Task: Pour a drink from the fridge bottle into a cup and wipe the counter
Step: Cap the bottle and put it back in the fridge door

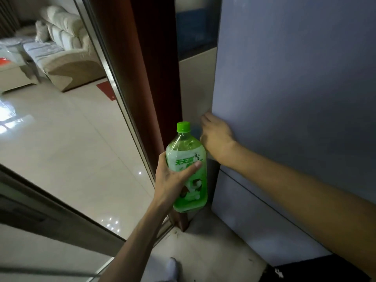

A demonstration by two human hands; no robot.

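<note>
Nearest the lens, the left forearm (138, 241) and the right forearm (305, 190) are stretched forward, with a white-socked foot (173, 267) below them.

The fingers of the left hand (171, 182) are wrapped round the middle of the bottle (192, 196). The thumb (191, 167) is laid across the front of the label (183, 159), and the other fingers are hidden behind the bottle. The bottle is held upright, its long axis vertical. Its green cap (183, 126) is screwed on above the fingers, and its base hangs below them, off the floor.

Just right of the cap, the fingers of the right hand (215, 135) are hooked round the left edge of the fridge door (295, 88). Their tips are hidden behind that edge and the hand is blurred. Whether the door is fully shut cannot be told.

On the label, large white characters beginning 天天 are read; the rest is blurred or covered by the thumb. Small dark characters above the thumb appear to read 绿茶. Round brown-and-white shapes are printed lower down.

The bottle is judged to be out of the fridge, with the door being dealt with by the nearer right hand. The bottle lies left of the door's edge, apart from it. No cup or counter is in view.

Beyond the bottle a dark wooden post (154, 68) is seen, then a tiled floor (71, 139) and a pale sofa (67, 47).
</note>
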